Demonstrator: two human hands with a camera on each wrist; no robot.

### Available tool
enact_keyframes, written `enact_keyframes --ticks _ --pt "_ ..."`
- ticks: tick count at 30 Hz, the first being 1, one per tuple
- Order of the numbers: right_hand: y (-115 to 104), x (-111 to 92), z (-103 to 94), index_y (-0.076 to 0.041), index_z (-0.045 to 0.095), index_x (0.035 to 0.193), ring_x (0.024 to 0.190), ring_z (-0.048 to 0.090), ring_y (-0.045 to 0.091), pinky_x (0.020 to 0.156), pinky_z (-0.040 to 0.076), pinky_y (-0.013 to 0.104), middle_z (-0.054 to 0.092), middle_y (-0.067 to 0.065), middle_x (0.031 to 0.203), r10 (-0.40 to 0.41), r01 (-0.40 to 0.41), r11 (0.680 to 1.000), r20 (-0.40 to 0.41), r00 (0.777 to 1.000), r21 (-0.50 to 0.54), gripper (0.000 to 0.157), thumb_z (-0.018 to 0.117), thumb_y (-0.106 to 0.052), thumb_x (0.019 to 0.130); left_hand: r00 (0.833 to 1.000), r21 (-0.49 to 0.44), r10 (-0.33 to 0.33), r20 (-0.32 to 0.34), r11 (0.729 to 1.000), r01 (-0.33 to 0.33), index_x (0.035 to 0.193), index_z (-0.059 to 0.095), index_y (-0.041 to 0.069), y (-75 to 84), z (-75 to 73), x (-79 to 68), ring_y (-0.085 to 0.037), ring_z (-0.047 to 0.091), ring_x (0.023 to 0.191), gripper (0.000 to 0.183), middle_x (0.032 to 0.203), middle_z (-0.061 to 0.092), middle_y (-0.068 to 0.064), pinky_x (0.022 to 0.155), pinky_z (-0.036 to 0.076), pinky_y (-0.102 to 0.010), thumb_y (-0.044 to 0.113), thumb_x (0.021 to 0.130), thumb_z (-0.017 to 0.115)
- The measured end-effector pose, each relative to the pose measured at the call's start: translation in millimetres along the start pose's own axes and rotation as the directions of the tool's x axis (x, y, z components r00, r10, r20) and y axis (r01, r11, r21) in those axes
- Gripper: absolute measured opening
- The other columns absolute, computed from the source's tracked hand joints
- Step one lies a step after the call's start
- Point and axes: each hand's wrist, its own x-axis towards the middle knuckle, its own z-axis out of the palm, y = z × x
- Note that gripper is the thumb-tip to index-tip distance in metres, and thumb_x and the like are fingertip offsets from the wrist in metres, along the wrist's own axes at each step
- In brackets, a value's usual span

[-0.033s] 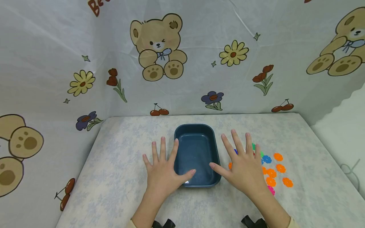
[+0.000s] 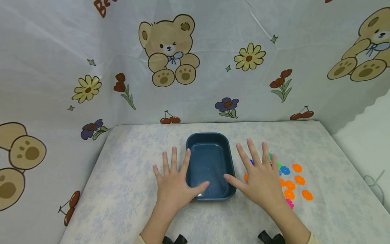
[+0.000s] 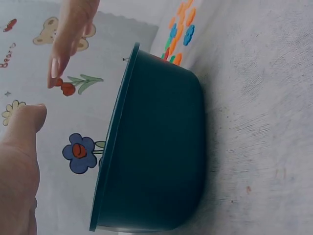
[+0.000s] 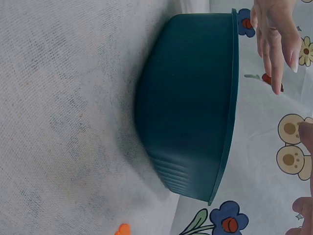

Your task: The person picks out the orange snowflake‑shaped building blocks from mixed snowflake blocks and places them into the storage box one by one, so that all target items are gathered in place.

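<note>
A dark blue-green rectangular bin stands upright on the table, with nothing seen inside it. My left hand hovers at its left side, fingers spread straight and thumb over the near part of the bin. On the other side my right hand is spread the same way, partly over small flower-shaped plastic pieces. Both hold nothing. In the left wrist view the bin's wall stands below the level of the hands. Several orange pieces lie right of the right hand, with a blue piece and a pink one.
The table has a pale mottled cover. Behind it and to the left hangs a white cloth printed with bears and flowers. Black wrist mounts show at the bottom edge. A thin cord lies beyond the table's right edge.
</note>
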Motion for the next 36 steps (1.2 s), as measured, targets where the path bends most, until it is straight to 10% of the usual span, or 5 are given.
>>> enact_keyframes --ticks 10,19,36 --pt "20.1 -3.5 -0.3 -0.027 0.018 0.16 0.152 0.01 0.043 0.112 0.021 0.072 0.018 0.012 0.166 0.043 -0.047 0.998 0.076 0.996 0.051 0.097 0.059 -0.072 0.085 0.997 -0.198 0.03 0.069 0.98 -0.016 0.161 0.002 0.022 -6.8 13.0 -5.2 -0.03 0.0 0.156 0.125 0.168 -0.005 -0.007 0.121 0.016 -0.061 0.087 0.07 0.057" --pt "78.1 -12.1 -5.6 -0.011 0.032 0.155 0.139 0.029 0.054 0.099 0.032 0.077 0.034 0.026 0.155 0.09 -0.101 0.992 0.14 0.986 0.073 0.086 0.074 -0.043 0.087 0.989 -0.433 0.003 0.149 0.899 0.063 0.161 0.0 0.022 -13.8 34.3 -10.3 -0.027 0.007 0.155 0.134 0.169 -0.002 -0.004 0.115 0.029 -0.063 0.077 0.064 0.075" --pt "229.9 -1.4 14.7 0.007 0.04 0.143 0.103 0.051 0.051 0.086 0.047 0.067 0.049 0.037 0.124 0.235 -0.304 0.952 0.529 0.815 0.045 0.064 0.066 -0.023 0.093 0.98 -0.742 0.026 0.196 0.658 0.131 0.154 -0.012 0.046 -20.3 62.2 -10.6 -0.019 0.01 0.154 0.141 0.166 -0.003 0.014 0.12 0.022 -0.06 0.054 0.059 0.092"
